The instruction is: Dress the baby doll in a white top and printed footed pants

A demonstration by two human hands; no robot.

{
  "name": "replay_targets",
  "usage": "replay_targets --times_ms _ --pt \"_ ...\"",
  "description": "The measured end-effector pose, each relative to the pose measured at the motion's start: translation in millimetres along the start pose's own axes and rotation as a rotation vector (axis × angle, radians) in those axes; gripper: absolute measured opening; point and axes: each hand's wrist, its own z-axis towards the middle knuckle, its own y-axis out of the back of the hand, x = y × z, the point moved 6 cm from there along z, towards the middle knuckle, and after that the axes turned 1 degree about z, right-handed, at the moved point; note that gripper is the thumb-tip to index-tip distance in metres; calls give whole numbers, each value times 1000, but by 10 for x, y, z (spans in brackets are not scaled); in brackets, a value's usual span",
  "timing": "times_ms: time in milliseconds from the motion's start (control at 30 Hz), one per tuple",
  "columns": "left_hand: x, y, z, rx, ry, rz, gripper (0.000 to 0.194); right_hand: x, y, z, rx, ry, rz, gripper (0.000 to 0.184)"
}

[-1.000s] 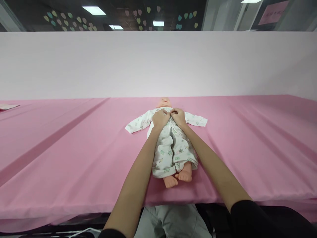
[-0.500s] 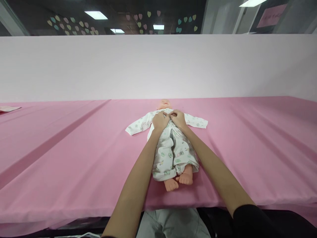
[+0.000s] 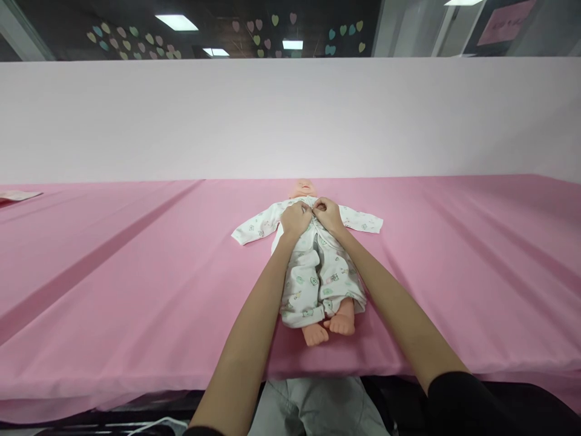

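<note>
A baby doll [image 3: 341, 324] lies on its back, its head at the far side and its bare feet toward me. It wears a white printed romper [image 3: 302, 293] with both sleeves spread sideways. At the chest, my left hand [image 3: 296, 218] pinches the romper's front edge. Close beside it, my right hand [image 3: 327, 214] also pinches the cloth along the front opening. The fingertips of both hands nearly meet, and any fastener between them is too small to make out. Lower down, the front gapes between the legs.
A pink sheet [image 3: 149, 290] covers the table, with long creases on both sides. A white partition [image 3: 290, 121] stands behind it. At the far left edge lies a flat pale and red item [image 3: 18, 195]. A white cable [image 3: 158, 422] shows below the table's front edge.
My hands stay at the doll's chest with only slight finger movement. The whole view has shifted a little.
</note>
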Motion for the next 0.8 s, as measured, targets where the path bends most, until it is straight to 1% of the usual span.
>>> replay_targets --times_ms 200,367,800 --pt "-9 3 -3 16 1 28 24 12 -6 -10 17 -15 16 5" --pt "0 -17 6 25 -15 60 25 1 4 -10 6 -48 10 3" --pt "8 -13 11 27 -27 41 23 7 9 -22 -2 -70 34 5"
